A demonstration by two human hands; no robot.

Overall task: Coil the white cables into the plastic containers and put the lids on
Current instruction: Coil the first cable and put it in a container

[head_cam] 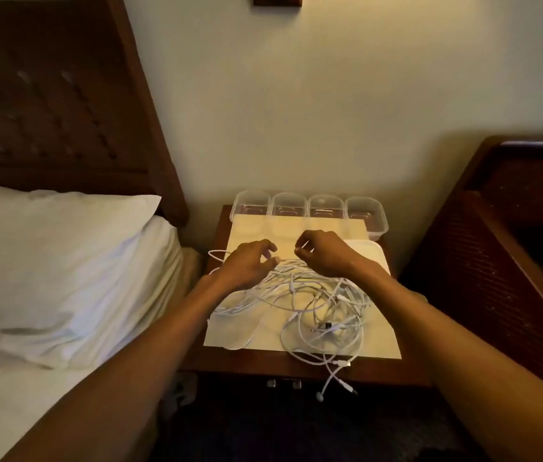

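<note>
The cables (310,295) were white, tangled on a cream sheet (376,341). The containers (308,208) were clear. The desk (263,363) was dark brown wood. The pillow (53,258) was white, the headboard (47,95) dark brown and tufted.

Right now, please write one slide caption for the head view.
Left hand and right hand pinch a white cable above the tangled cables on the nightstand; four empty plastic containers stand behind.
</note>
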